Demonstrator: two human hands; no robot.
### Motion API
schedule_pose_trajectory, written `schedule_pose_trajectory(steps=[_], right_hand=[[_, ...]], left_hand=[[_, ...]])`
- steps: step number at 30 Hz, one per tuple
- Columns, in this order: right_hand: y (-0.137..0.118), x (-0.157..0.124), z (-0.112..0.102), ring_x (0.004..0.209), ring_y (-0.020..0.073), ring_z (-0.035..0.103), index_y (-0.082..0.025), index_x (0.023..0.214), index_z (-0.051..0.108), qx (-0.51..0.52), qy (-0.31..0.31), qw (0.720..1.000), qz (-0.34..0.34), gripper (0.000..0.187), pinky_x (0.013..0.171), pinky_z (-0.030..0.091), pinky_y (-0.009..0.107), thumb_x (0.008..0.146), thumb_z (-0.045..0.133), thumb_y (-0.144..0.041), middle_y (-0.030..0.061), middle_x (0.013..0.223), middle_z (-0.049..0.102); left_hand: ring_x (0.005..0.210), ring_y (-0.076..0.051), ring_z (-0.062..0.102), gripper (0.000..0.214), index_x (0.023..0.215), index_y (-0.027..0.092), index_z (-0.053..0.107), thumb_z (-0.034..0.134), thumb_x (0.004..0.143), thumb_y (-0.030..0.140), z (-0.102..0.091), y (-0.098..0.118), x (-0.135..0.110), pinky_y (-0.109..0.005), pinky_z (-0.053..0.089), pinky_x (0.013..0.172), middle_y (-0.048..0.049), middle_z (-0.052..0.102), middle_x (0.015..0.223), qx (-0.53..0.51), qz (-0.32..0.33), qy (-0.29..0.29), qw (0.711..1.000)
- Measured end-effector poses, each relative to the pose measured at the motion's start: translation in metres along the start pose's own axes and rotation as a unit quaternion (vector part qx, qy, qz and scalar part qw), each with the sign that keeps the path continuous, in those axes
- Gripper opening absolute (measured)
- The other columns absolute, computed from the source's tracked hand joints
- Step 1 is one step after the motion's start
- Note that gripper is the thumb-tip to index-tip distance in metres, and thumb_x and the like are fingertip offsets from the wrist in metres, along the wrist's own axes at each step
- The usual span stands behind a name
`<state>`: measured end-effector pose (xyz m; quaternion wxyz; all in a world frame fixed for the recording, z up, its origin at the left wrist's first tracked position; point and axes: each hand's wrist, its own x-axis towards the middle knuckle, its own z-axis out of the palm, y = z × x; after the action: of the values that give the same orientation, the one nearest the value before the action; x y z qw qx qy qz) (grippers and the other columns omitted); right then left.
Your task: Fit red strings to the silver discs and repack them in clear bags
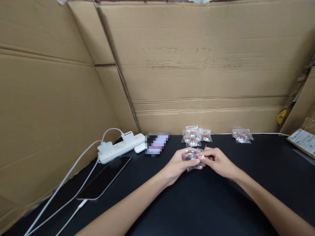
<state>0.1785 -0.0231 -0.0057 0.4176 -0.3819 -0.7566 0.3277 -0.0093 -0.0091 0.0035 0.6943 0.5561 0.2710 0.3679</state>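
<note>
Head view: the left hand cradles a clear, glossy plastic packet with a silvery round piece and a red mark inside, its thumb pressed across the front; the right hand pinches the packet's right edge between thumb and fingers. The packet sits between the two hands, above the black tabletop. Film glare and overlapping fingers make it uncertain whether the packet is open or sealed. In this inspector's judgement, the slick film could slide under a loose thumb and drop the contents; a hard pull by the right fingertips could tear it abruptly. Just beyond the grip lies a cluster of similar clear packets with silvery discs, near enough to be knocked by a forward reach; a second group of such packets lies farther off, ahead and to the right. Left of the grip are a white multi-socket power strip, a dark-screened flat phone and slim white cables, which could snag a wide left sweep. Behind everything, a brown cardboard wall limits forward reach.
</note>
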Motion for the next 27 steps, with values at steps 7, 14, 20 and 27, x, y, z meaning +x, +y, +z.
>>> schedule_pose_trajectory(steps=[7, 14, 20, 27], right_hand=[[-0.002, 0.005, 0.007, 0.077, 0.0151, 0.061, -0.02, 0.113, 0.06, 0.148, 0.229, 0.957, 0.099, 0.046, 0.068, 0.053, 0.029, 0.076, 0.07, -0.046, 0.0085, 0.107, 0.062], [0.007, 0.004, 0.017, 0.064, 0.0149, 0.063, -0.016, 0.078, 0.065, 0.185, 0.127, 0.967, 0.117, 0.028, 0.062, 0.051, 0.028, 0.071, 0.074, -0.042, 0.0021, 0.068, 0.065], [0.016, 0.004, 0.008, 0.049, 0.0119, 0.057, -0.015, 0.072, 0.062, 0.177, 0.146, 0.963, 0.138, 0.027, 0.051, 0.046, 0.025, 0.075, 0.069, -0.041, 0.0013, 0.057, 0.063], [0.029, 0.006, 0.012, 0.046, 0.0102, 0.054, -0.015, 0.071, 0.059, 0.174, 0.153, 0.962, 0.146, 0.022, 0.046, 0.043, 0.022, 0.074, 0.069, -0.035, 0.0, 0.054, 0.06]], left_hand=[[0.09, -0.021, 0.068, 0.031, 0.096, 0.015, 0.063, 0.079, 0.07, 0.021, -0.007, 0.002, 0.006, -0.043, 0.052, 0.093, -0.006, 0.07, 0.093, -0.102, 0.04, 0.068, 0.992], [0.094, -0.02, 0.065, 0.026, 0.097, 0.015, 0.067, 0.073, 0.075, 0.026, -0.012, -0.003, 0.008, -0.033, 0.05, 0.087, -0.0089, 0.07, 0.098, 0.034, 0.055, 0.092, 0.994], [0.101, -0.023, 0.062, 0.024, 0.101, 0.02, 0.069, 0.052, 0.086, 0.028, -0.056, 0.029, 0.022, -0.038, 0.045, 0.094, -0.0074, 0.069, 0.107, 0.452, 0.176, 0.17, 0.858], [0.116, -0.036, 0.046, 0.043, 0.122, 0.022, 0.064, 0.037, 0.088, 0.027, -0.161, 0.043, 0.058, -0.051, 0.04, 0.094, -0.0126, 0.055, 0.129, 0.79, 0.015, 0.189, 0.583]])
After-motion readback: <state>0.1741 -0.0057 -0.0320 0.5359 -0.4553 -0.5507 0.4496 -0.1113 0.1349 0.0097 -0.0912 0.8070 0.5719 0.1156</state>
